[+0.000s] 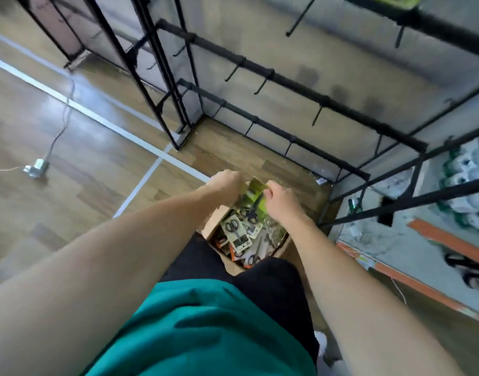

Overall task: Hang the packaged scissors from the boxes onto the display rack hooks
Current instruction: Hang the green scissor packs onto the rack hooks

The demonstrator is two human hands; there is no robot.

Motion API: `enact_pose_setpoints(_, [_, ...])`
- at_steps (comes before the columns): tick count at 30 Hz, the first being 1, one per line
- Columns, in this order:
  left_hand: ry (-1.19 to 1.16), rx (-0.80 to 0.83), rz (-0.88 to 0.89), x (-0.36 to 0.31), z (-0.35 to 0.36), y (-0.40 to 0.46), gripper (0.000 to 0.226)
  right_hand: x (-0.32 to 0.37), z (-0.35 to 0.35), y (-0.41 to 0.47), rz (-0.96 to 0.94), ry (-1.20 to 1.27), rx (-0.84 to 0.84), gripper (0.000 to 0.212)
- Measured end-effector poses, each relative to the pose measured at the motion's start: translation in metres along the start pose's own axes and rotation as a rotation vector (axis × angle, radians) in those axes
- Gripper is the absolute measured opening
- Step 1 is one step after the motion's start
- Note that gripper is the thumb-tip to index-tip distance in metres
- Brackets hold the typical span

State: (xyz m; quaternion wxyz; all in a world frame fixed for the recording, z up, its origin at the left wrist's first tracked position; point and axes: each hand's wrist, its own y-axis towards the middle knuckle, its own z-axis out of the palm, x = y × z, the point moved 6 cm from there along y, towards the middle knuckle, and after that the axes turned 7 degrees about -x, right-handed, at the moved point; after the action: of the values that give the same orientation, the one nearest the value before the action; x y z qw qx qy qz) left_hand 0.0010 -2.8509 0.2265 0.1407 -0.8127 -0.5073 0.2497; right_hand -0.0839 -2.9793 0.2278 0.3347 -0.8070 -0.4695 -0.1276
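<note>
Over an open cardboard box point(280, 246) on the floor, both my hands hold a green packaged pair of scissors point(253, 198). My left hand point(227, 185) grips its left edge and my right hand point(277, 198) pinches its top right. Several more packaged scissors point(237, 233) lie piled inside the box below. The black display rack point(300, 85) stands ahead, its bars carrying bare hooks point(262, 84). One green package point(390, 0) hangs at the top right.
A second black rack frame point(140, 63) stands to the left. A power plug with a cable point(36, 168) lies on the wooden floor at left. On the right are an orange shelf beam point(444, 240) and wrapped white goods point(466, 185). My legs are directly behind the box.
</note>
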Motion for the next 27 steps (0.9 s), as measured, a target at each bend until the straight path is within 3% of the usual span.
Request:
enact_pose_setpoints(3, [-0.002,-0.048,0.093,-0.008,-0.060,-0.007,0.036,0.038,-0.044,0.004,-0.061,-0.049,-0.091,0.024])
enact_pose_setpoints(6, [0.010,-0.092,0.184,-0.008,-0.114,-0.006,0.051,0.071,-0.078,0.004,-0.070,-0.024,-0.191,0.023])
enact_pose_setpoints(11, [0.028,-0.191,0.379,-0.011,-0.198,-0.012,0.046,0.127,-0.135,-0.007,-0.101,-0.037,-0.345,0.031])
enact_pose_setpoints(18, [-0.148,-0.437,0.514,-0.022,-0.309,-0.025,0.010,0.201,-0.203,-0.012,-0.195,-0.123,-0.598,0.022])
enact_pose_setpoints(27, [-0.067,-0.622,0.647,-0.028,-0.405,-0.059,0.032,0.269,-0.260,-0.025,-0.278,-0.203,-0.781,0.018])
